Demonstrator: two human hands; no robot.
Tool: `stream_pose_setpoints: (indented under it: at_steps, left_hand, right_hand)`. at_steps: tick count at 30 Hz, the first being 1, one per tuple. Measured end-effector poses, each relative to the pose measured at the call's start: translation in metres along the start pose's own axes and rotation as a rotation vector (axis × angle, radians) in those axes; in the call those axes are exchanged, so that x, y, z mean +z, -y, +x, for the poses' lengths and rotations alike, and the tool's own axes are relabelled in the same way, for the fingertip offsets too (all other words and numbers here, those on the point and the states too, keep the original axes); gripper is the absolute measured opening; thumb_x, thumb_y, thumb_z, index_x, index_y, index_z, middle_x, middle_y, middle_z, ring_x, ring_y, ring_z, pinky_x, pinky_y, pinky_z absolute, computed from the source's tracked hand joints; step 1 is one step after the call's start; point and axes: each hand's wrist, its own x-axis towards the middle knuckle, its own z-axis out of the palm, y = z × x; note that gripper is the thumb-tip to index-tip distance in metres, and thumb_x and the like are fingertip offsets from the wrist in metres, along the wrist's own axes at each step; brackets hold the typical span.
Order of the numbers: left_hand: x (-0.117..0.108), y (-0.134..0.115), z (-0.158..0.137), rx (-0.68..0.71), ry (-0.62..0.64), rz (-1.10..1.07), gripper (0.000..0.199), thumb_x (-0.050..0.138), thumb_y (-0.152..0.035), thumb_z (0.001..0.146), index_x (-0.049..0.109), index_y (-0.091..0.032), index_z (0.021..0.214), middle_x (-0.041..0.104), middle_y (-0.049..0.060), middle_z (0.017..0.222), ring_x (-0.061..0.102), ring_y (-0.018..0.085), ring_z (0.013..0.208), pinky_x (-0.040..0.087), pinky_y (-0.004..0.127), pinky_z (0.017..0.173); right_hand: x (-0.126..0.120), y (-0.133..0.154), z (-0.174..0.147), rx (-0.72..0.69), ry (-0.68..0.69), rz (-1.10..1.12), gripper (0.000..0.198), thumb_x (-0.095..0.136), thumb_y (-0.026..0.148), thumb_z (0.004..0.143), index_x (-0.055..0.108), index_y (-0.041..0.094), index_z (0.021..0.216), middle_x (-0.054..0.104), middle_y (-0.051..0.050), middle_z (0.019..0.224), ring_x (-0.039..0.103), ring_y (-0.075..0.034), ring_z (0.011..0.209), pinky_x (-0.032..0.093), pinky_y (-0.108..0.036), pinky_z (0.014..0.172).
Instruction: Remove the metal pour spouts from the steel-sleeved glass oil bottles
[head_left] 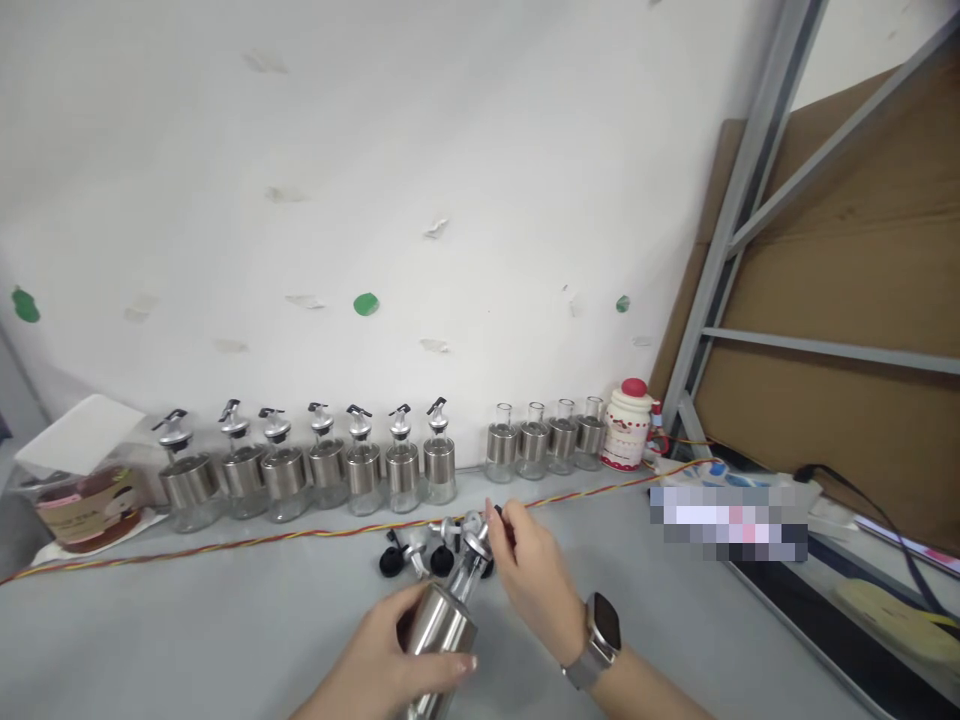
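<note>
Lower centre of frame: one bottle (441,632), clasped by left grip (375,650); right grip (538,568) pinching its spout (476,535). Lower left: seven spouted bottles (285,475). Right of centre: four spoutless bottles (533,437).

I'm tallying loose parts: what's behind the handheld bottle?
Behind the metal-sleeved bottle, loose pourer spouts lie on the table. Its neck and top pourer partly cover them; their exact number cannot be told.
</note>
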Motion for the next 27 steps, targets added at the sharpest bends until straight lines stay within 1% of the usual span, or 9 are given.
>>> stream_pose_setpoints:
  at_steps: [3, 5, 9, 15, 18, 20, 22, 24, 27]
  left_hand:
    - [-0.003, -0.007, -0.005, -0.088, 0.130, -0.158, 0.032, 0.069, -0.032, 0.054, 0.060, -0.013, 0.078, 0.054, -0.002, 0.063, 0.050, 0.013, 0.061, 0.039, 0.022, 0.056]
    - [-0.005, -0.011, -0.007, -0.143, 0.170, -0.234, 0.031, 0.067, -0.031, 0.057, 0.062, -0.013, 0.082, 0.056, -0.001, 0.066, 0.052, 0.014, 0.063, 0.040, 0.023, 0.057]
    - [-0.005, -0.010, -0.006, -0.132, 0.170, -0.257, 0.029, 0.067, -0.028, 0.057, 0.063, -0.013, 0.081, 0.057, 0.000, 0.066, 0.053, 0.013, 0.062, 0.040, 0.022, 0.056]
    - [0.000, -0.005, -0.002, -0.114, 0.160, -0.228, 0.028, 0.068, -0.030, 0.056, 0.061, -0.013, 0.078, 0.056, -0.002, 0.062, 0.053, 0.013, 0.060, 0.039, 0.020, 0.052]
    - [0.004, -0.004, -0.004, -0.045, 0.018, -0.052, 0.040, 0.071, -0.031, 0.051, 0.060, -0.014, 0.085, 0.060, 0.000, 0.069, 0.055, 0.016, 0.066, 0.043, 0.023, 0.058]
    - [0.004, -0.002, -0.005, 0.050, -0.174, 0.151, 0.051, 0.070, -0.030, 0.051, 0.057, -0.016, 0.098, 0.062, 0.003, 0.085, 0.057, 0.020, 0.079, 0.044, 0.028, 0.071]
    - [0.002, 0.001, -0.007, 0.157, -0.366, 0.410, 0.053, 0.065, -0.030, 0.056, 0.053, -0.020, 0.107, 0.060, 0.005, 0.097, 0.056, 0.023, 0.087, 0.043, 0.030, 0.078]
    - [-0.002, 0.006, -0.007, 0.254, -0.489, 0.628, 0.050, 0.059, -0.033, 0.062, 0.050, -0.025, 0.110, 0.059, 0.005, 0.097, 0.057, 0.022, 0.087, 0.045, 0.030, 0.076]
    - [-0.007, 0.013, -0.006, 0.301, -0.551, 0.777, 0.047, 0.054, -0.036, 0.067, 0.047, -0.028, 0.112, 0.058, 0.004, 0.091, 0.058, 0.022, 0.081, 0.046, 0.029, 0.067]
  right_hand:
    - [-0.003, 0.001, 0.003, -0.028, 0.030, -0.114, 0.028, 0.028, 0.033, 0.090, 0.041, 0.021, 0.068, 0.051, 0.002, 0.050, 0.046, -0.013, 0.043, 0.021, -0.026, 0.044]
    - [-0.006, 0.001, 0.006, -0.079, 0.033, -0.222, 0.028, 0.030, 0.032, 0.089, 0.042, 0.020, 0.066, 0.054, 0.000, 0.053, 0.050, -0.014, 0.046, 0.020, -0.027, 0.045]
    - [-0.007, 0.003, 0.008, -0.141, 0.025, -0.332, 0.027, 0.032, 0.029, 0.087, 0.045, 0.020, 0.066, 0.057, -0.002, 0.057, 0.054, -0.016, 0.048, 0.020, -0.028, 0.047]
    - [-0.005, 0.003, 0.004, -0.028, 0.029, -0.255, 0.023, 0.036, 0.029, 0.085, 0.044, 0.020, 0.065, 0.058, -0.002, 0.054, 0.052, -0.015, 0.044, 0.018, -0.028, 0.045]
    - [-0.010, 0.005, 0.003, 0.044, 0.033, -0.088, 0.023, 0.036, 0.032, 0.085, 0.040, 0.021, 0.065, 0.053, 0.001, 0.052, 0.047, -0.014, 0.044, 0.019, -0.027, 0.046]
    - [-0.013, 0.007, 0.003, 0.089, 0.043, 0.085, 0.024, 0.034, 0.033, 0.087, 0.037, 0.022, 0.066, 0.047, 0.003, 0.052, 0.043, -0.013, 0.046, 0.022, -0.025, 0.046]
    - [-0.015, 0.011, 0.002, 0.137, 0.077, 0.302, 0.025, 0.031, 0.034, 0.088, 0.034, 0.022, 0.067, 0.043, 0.004, 0.054, 0.041, -0.012, 0.048, 0.026, -0.024, 0.048]
    - [-0.014, 0.014, 0.001, 0.179, 0.115, 0.513, 0.025, 0.030, 0.034, 0.089, 0.033, 0.022, 0.067, 0.040, 0.005, 0.055, 0.039, -0.011, 0.049, 0.028, -0.023, 0.049]
    - [-0.009, 0.015, 0.000, 0.224, 0.138, 0.717, 0.025, 0.032, 0.035, 0.088, 0.032, 0.022, 0.066, 0.034, 0.007, 0.054, 0.034, -0.010, 0.047, 0.029, -0.022, 0.048]
